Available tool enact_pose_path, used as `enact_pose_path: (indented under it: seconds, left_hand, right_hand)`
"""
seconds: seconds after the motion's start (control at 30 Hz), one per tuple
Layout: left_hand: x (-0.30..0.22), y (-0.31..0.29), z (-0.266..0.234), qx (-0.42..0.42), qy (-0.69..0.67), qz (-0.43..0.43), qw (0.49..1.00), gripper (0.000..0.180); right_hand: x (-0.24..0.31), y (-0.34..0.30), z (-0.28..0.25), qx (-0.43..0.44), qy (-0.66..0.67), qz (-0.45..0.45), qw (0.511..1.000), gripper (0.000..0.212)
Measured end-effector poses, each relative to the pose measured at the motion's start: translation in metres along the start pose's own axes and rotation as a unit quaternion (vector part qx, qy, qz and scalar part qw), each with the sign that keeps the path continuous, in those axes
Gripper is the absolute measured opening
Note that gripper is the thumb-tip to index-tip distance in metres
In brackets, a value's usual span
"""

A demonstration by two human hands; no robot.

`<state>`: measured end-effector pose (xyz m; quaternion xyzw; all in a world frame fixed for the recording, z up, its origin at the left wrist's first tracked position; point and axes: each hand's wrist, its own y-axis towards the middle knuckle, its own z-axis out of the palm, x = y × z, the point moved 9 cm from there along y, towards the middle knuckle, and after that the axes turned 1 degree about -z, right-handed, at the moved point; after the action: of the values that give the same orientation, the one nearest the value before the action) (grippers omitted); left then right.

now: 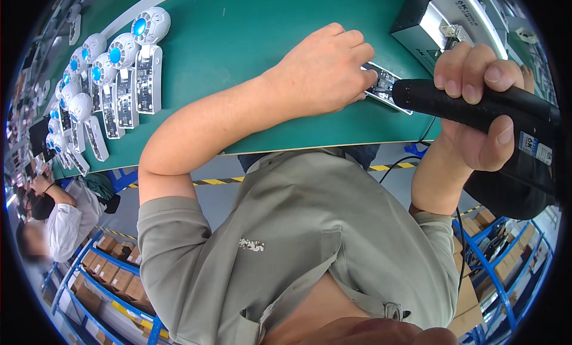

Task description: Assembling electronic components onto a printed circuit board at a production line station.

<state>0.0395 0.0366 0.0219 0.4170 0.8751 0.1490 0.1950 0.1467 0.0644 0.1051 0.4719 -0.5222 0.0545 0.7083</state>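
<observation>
My right hand (476, 101) is wrapped round a black electric screwdriver (441, 100), a thick tube lying nearly level in view. The tool's front end is over a white casing with an exposed circuit board (384, 86), at the right of the green table. Whether its tip touches a screw is hidden. My left hand (333, 68) is closed, with its fingers curled against the left end of this casing. The fingertips are partly out of sight behind the hand. A round head on this casing, if there is one, cannot be seen.
Several white devices with round blue-centred heads (140, 27) and open circuit-board handles stand in rows on the left of the green table (238, 35). A silver and black box-shaped machine (471, 23) is at the far right. Another person (71, 220) works at left; blue shelving (113, 267) holds cartons behind.
</observation>
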Motion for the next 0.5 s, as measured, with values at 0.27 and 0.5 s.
enact_pose_path:
  seconds: [0.27,0.5]
  left_hand:
    - [0.002,0.0,0.003,0.062,-0.031,-0.028,0.997,0.025]
    - [0.003,0.0,0.005,0.064,-0.026,-0.037,0.997,0.026]
  right_hand:
    - [-0.003,0.001,0.004,0.003,-0.003,0.011,1.0,0.044]
    - [-0.004,0.003,0.013,0.036,-0.025,0.008,0.999,0.042]
